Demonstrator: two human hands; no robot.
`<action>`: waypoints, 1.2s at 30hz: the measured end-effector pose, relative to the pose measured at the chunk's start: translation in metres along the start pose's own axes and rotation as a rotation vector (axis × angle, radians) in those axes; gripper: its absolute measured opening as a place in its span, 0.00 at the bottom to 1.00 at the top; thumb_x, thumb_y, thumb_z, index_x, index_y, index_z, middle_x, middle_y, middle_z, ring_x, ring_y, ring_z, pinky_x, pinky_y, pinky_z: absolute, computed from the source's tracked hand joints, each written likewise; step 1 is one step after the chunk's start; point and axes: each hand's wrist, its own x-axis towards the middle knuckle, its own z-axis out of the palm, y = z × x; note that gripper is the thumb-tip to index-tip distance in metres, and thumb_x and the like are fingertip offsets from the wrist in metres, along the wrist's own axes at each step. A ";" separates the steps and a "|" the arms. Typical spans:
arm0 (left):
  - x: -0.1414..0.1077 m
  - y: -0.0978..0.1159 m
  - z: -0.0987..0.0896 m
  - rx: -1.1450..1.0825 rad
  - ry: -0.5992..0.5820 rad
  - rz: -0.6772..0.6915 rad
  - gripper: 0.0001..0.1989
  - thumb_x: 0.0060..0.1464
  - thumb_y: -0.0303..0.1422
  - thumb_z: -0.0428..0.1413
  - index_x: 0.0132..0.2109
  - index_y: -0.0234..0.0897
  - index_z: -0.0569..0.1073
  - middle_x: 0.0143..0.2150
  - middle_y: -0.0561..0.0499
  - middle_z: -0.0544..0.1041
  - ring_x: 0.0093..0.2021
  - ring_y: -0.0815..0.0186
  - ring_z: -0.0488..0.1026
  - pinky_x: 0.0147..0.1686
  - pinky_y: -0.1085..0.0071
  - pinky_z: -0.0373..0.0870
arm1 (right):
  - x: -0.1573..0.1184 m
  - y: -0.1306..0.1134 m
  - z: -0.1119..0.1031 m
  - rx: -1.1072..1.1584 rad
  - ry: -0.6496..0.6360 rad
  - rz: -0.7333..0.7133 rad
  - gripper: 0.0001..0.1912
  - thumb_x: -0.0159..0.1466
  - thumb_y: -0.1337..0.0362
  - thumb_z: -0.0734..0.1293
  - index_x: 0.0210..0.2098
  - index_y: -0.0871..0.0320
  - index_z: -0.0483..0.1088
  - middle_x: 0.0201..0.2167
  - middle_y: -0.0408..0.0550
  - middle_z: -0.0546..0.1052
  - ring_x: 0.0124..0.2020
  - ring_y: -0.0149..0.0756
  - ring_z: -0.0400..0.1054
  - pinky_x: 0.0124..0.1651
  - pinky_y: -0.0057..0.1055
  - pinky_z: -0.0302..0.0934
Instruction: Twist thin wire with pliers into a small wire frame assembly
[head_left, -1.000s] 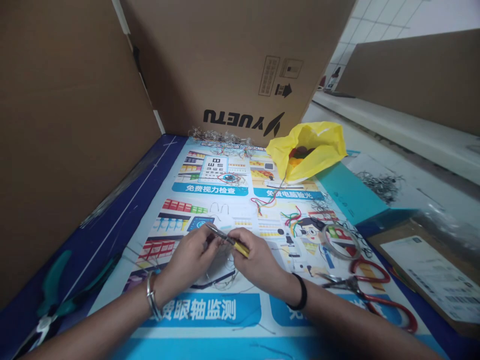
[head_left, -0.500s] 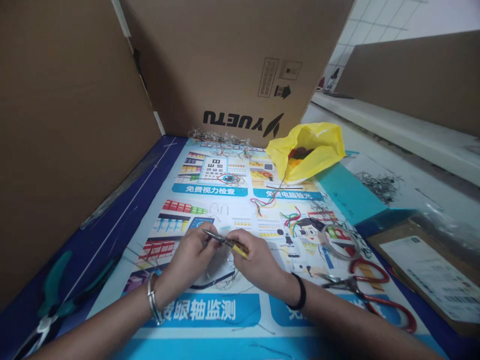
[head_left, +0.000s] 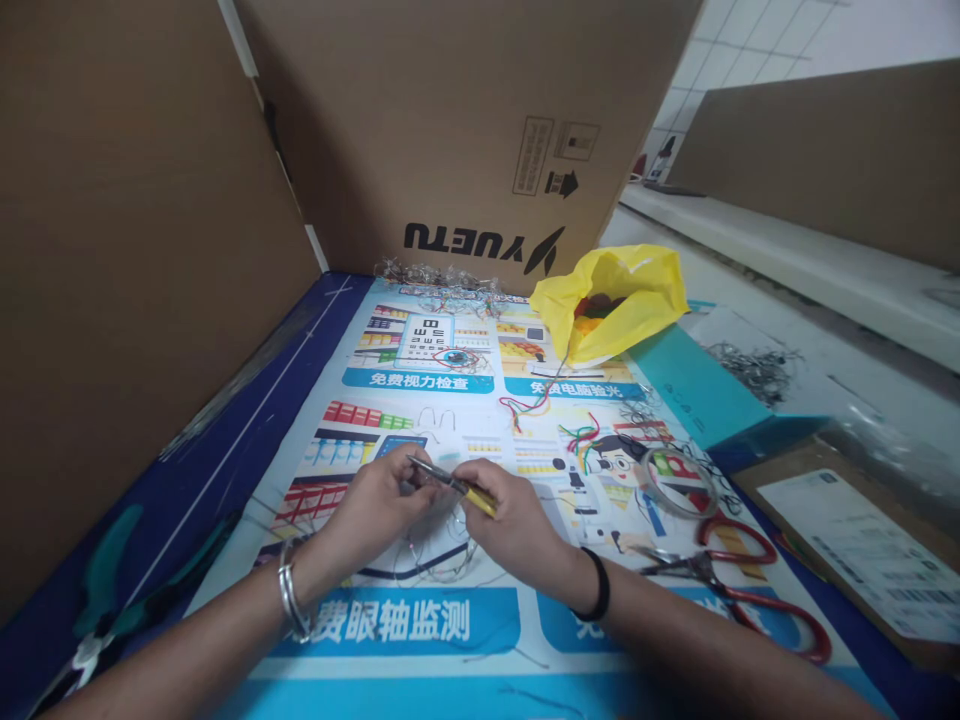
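My right hand is wrapped round a pair of small pliers with yellow handles, whose metal jaws point to the left. Just at those jaws, my left hand pinches thin wire, its exact hold partly hidden by the fingers. Loops of fine wire hang below and between both hands, over the printed sheet. Two bent wire pieces lie beyond my left hand. To the right of my right wrist, red-handled scissors rest near a roll of clear tape.
Green-handled pliers lie at the left. A yellow bag stands open at the back right, with coloured threads before it. Tangled wire lies along the cardboard wall. A labelled parcel sits at right.
My left hand has shifted slightly left and its fingers have loosened a little around the plier jaws. More of the wire loops shows below. My right hand has barely moved.
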 end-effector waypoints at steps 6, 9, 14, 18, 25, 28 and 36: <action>0.001 0.000 0.000 0.097 0.008 0.020 0.06 0.46 0.34 0.55 0.29 0.36 0.66 0.25 0.54 0.71 0.26 0.68 0.67 0.27 0.72 0.62 | 0.000 0.000 0.002 0.006 0.008 0.010 0.18 0.50 0.74 0.58 0.38 0.55 0.68 0.32 0.42 0.74 0.33 0.31 0.68 0.35 0.25 0.62; 0.002 -0.004 0.002 0.070 0.024 0.033 0.06 0.46 0.33 0.55 0.30 0.36 0.66 0.26 0.54 0.71 0.26 0.69 0.67 0.26 0.72 0.63 | 0.000 0.000 0.003 -0.001 0.023 0.016 0.17 0.51 0.73 0.58 0.38 0.55 0.68 0.33 0.42 0.74 0.34 0.31 0.68 0.36 0.26 0.62; 0.003 -0.010 0.004 -0.058 -0.005 -0.018 0.08 0.46 0.34 0.56 0.30 0.36 0.65 0.25 0.55 0.68 0.24 0.71 0.65 0.23 0.75 0.62 | -0.001 0.002 0.004 -0.005 0.030 0.017 0.18 0.51 0.73 0.58 0.39 0.55 0.68 0.33 0.43 0.74 0.34 0.32 0.68 0.37 0.27 0.62; 0.002 -0.010 0.004 -0.144 -0.026 -0.037 0.09 0.46 0.35 0.56 0.29 0.37 0.63 0.24 0.57 0.65 0.21 0.72 0.63 0.20 0.76 0.60 | -0.001 0.002 0.004 0.002 0.035 0.015 0.17 0.51 0.73 0.58 0.39 0.55 0.67 0.33 0.42 0.74 0.34 0.31 0.68 0.36 0.26 0.62; 0.001 0.000 0.002 -0.258 -0.063 -0.094 0.12 0.46 0.36 0.58 0.28 0.37 0.61 0.22 0.58 0.64 0.20 0.73 0.61 0.20 0.76 0.58 | -0.003 0.005 0.006 -0.023 0.063 0.021 0.16 0.51 0.74 0.59 0.39 0.56 0.67 0.32 0.41 0.73 0.31 0.30 0.67 0.34 0.25 0.61; 0.001 0.000 0.002 -0.245 -0.061 -0.087 0.12 0.46 0.37 0.57 0.28 0.37 0.61 0.23 0.58 0.64 0.22 0.72 0.61 0.21 0.76 0.58 | -0.002 0.003 0.006 -0.019 0.040 0.022 0.16 0.51 0.73 0.59 0.38 0.56 0.67 0.31 0.41 0.72 0.31 0.30 0.66 0.33 0.25 0.60; 0.001 0.000 0.001 -0.183 -0.082 0.015 0.06 0.49 0.33 0.53 0.30 0.38 0.62 0.23 0.58 0.64 0.24 0.71 0.62 0.25 0.75 0.58 | 0.002 -0.002 0.001 -0.012 -0.041 0.001 0.19 0.50 0.75 0.58 0.38 0.55 0.67 0.33 0.41 0.73 0.33 0.31 0.67 0.36 0.26 0.60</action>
